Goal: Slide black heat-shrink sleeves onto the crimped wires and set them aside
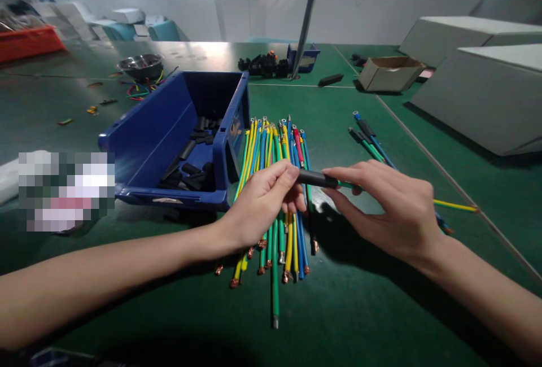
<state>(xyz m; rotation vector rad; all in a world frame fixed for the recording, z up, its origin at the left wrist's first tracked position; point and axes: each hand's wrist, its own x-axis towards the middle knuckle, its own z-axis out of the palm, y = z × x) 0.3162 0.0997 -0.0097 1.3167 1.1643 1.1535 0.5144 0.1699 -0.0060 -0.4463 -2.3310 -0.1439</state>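
Between my two hands a black tubular sleeve [317, 179] is held almost level, with a green cable [350, 186] coming out of its right end. My left hand [271, 189] is closed around the sleeve's left end, and the fingers hide that tip. On the other side, the thumb and fingertips of my right hand [385, 203] pinch the sleeve near the cable. Below my left hand lies a row of green, yellow and blue cables [275, 265], some with ring lugs at the far ends and bare copper at the near ends.
Left of the cables stands a blue bin [169, 195] with several black sleeves [192, 169] inside. Sleeved cables [368, 140] lie on the right. Farther back are a metal bowl [141, 66], a small cardboard box [387, 73], a slanted metal pole [308, 20] and large white boxes [483, 101].
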